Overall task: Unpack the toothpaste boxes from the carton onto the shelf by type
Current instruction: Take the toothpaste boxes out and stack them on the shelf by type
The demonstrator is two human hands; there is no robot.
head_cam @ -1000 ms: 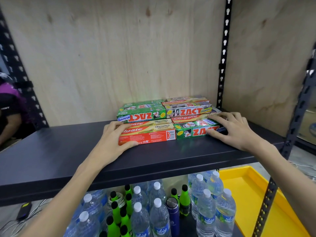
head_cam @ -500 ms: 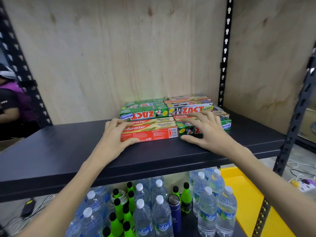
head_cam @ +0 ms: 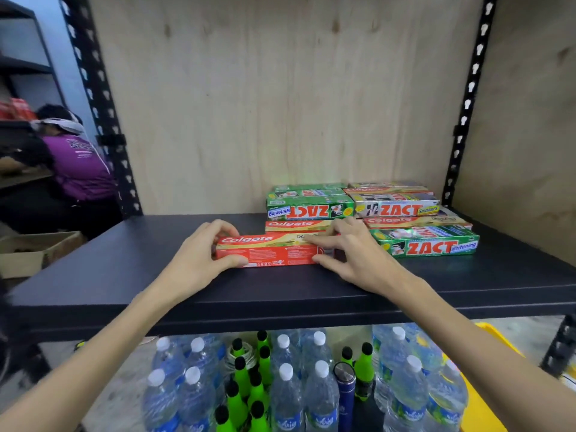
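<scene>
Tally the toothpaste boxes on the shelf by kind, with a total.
Colgate boxes: 4
Green ZACT boxes: 3
Silver ZACT Smokers box: 1
Total: 8, as far as can be told; the back row is crowded and partly hidden, so there may be more.

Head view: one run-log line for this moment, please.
step: sorting on shelf | left hand: on front Colgate box left end | right hand: on its right end | ZACT whitening box: right, untouched
</scene>
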